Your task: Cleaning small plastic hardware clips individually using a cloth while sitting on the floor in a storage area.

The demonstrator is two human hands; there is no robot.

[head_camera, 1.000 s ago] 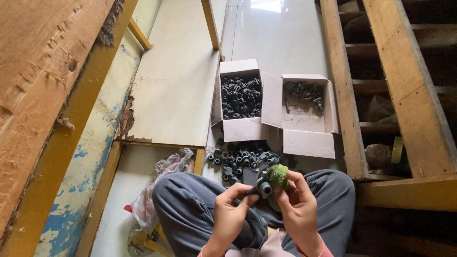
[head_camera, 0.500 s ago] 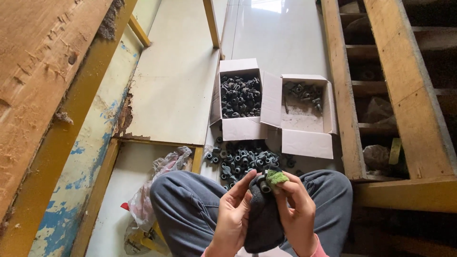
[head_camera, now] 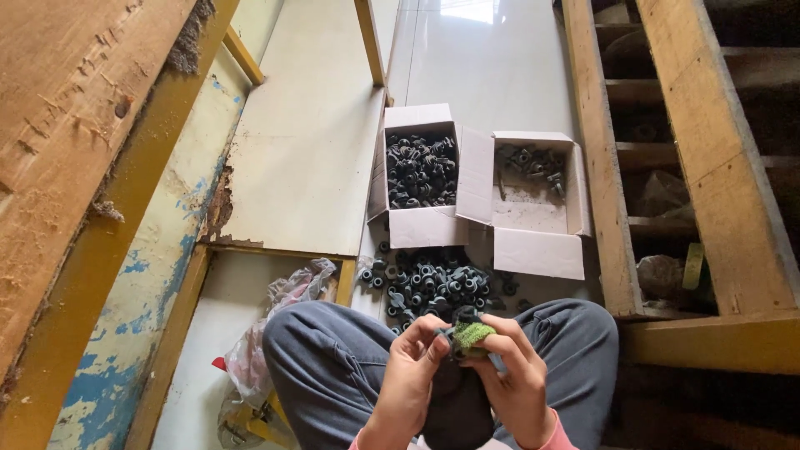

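Over the lap, the left hand (head_camera: 410, 367) and right hand (head_camera: 514, 379) pinch a small black part (head_camera: 461, 321) under a green scrubbing pad (head_camera: 472, 334); fingers closed on both. It looks rigid and light, best held by its rim, though its shape is mostly hidden. Beyond lie a loose pile (head_camera: 429, 283) and two cardboard boxes (head_camera: 533, 250).

the floor (head_camera: 492, 67) is pale, glossy tile. on it sit two open white boxes touching side by side: the left box (head_camera: 417, 225) is packed with small black parts, the right box (head_camera: 537, 250) holds only a few in its far corner. just in front of them a loose heap (head_camera: 429, 283) of the same black parts lies straight on the tile, and a crumpled plastic bag (head_camera: 279, 321) lies off to the left.
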